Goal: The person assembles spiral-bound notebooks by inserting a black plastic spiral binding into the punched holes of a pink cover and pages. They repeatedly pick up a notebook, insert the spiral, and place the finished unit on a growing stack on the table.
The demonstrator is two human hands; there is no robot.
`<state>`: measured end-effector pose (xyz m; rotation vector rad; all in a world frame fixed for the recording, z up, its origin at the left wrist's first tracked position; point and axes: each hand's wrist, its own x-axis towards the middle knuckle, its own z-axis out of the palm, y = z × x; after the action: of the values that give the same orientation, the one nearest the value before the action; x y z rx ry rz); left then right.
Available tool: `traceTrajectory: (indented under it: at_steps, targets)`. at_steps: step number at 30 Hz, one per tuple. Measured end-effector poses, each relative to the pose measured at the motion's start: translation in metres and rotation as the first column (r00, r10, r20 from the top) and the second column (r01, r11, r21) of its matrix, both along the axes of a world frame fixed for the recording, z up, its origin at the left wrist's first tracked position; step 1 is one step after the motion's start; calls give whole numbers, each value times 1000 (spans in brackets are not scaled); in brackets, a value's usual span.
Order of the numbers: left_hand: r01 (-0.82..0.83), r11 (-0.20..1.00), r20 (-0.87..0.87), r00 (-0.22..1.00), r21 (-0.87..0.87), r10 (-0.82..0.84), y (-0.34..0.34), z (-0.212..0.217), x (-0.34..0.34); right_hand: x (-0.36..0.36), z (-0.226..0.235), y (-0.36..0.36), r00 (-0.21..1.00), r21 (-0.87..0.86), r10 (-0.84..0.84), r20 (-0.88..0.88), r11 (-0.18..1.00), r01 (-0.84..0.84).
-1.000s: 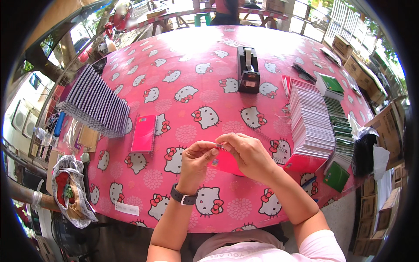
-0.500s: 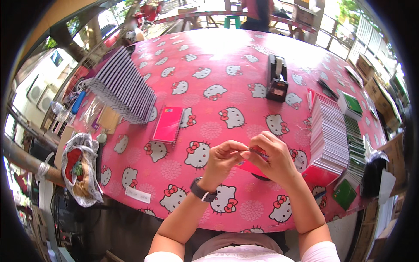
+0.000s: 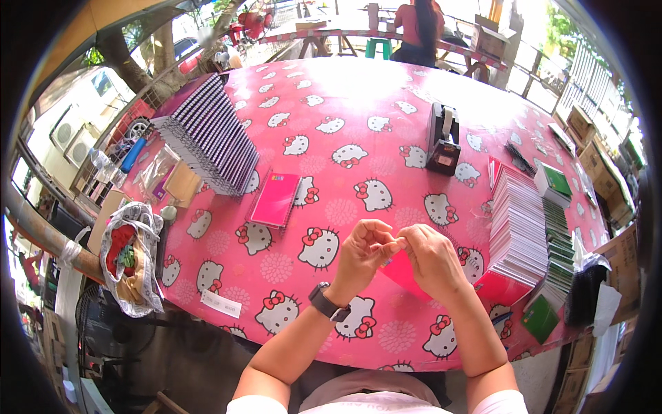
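Note:
Just above the near middle of the table my left hand [image 3: 367, 257] and my right hand [image 3: 436, 261] meet at the fingertips. Both thumbs and forefingers are pinched together; whatever sits between them is too small to make out. Directly below the hands is a pink notebook [image 3: 405, 277], largely covered by my right hand. Left of the hands, a pink spiral notebook [image 3: 276, 200] lies flat. A tall stack of spiral-bound notebooks [image 3: 214, 134] stands beyond it. At right are a long row of pink-covered notebooks [image 3: 514, 228] and a row of green ones [image 3: 557, 238].
A black tape dispenser [image 3: 443, 141] stands at the far right of centre. A white paper strip [image 3: 221, 303] lies near the front edge. A cloth bag [image 3: 131, 259] hangs at the left edge. Cardboard boxes [image 3: 607, 172] stand at right. A person [image 3: 417, 31] is at another table behind.
The hands have turned slightly and the left fingers have lifted and spread somewhat, with the fingertips still together. More of the pink notebook beneath shows. The view has tilted up a little.

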<state>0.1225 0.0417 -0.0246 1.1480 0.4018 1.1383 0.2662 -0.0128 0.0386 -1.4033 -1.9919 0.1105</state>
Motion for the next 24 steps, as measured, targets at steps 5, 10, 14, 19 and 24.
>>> traceTrajectory:
  at_steps: [5, 10, 14, 19, 24]
  targets:
    - [-63, 997, -13, 998, 48, 64, 0, -3, -1, 2, 5, 4, 992, -17, 80, -100, 997, -82]
    - [-91, 994, -80, 992, 68, 96, -6, 2, -3, -1, 4, 1, 948, -58, 9, -318, 998, -29]
    - [-100, 989, -94, 989, 110, 111, -8, 5, -4, -1, 2, 0, 938, -63, -2, -347, 998, -22]
    - [-127, 987, -15, 991, 101, 129, -11, 10, 2, 1, -3, -2, 958, -92, 29, -284, 994, -57]
    - [-508, 833, -288, 783, 218, 552, 27, 16, -47, 12, 23, -32, 991, -4, -128, -31, 992, 128]
